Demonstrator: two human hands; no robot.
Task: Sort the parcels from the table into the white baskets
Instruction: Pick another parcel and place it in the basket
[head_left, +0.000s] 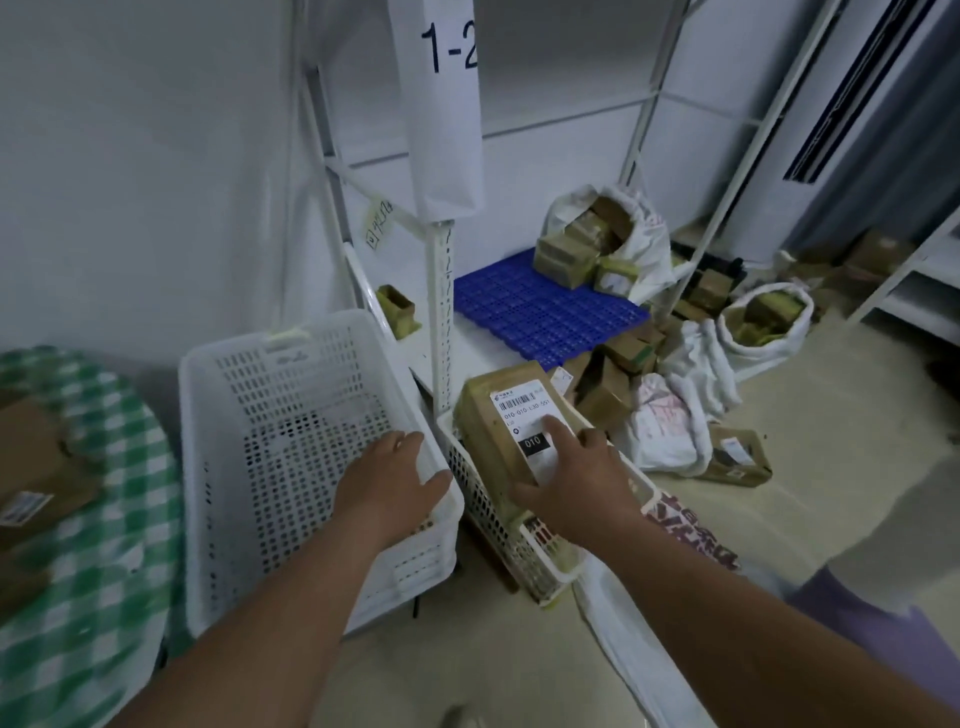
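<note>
brown labelled parcel (511, 431) tilted in white basket (498, 525)

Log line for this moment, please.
right hand holds parcel over right basket | left hand rests on left basket rim

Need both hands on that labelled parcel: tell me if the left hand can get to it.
Probably yes. The left hand rests on the big basket's rim, right beside the parcel the right hand holds; nothing lies between.

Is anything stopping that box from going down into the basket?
Nothing visible blocks it. The right hand grips the box, which leans over the open top of the smaller white basket. Something already lies low inside near its front corner, beside the box.
</note>
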